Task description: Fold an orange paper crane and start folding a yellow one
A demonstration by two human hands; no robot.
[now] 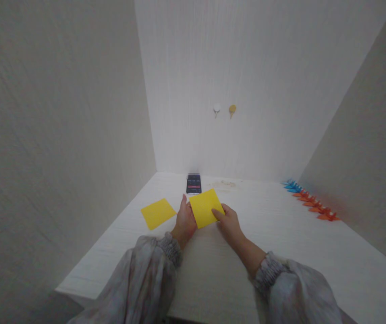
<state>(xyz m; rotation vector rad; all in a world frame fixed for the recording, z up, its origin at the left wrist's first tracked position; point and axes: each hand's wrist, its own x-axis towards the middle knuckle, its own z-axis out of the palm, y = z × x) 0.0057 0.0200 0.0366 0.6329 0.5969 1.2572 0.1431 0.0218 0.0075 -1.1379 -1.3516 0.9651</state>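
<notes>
A yellow square sheet of paper lies tilted near the middle of the white table. My left hand grips its left edge, thumb up along the side. The fingers of my right hand pinch its right lower edge. A second yellow sheet lies flat on the table to the left, a short way from my left hand and untouched.
A dark phone with a lit screen lies behind the held sheet, by the back wall. A row of several small blue and orange folded paper figures runs along the right wall. Two small hooks hang on the back wall.
</notes>
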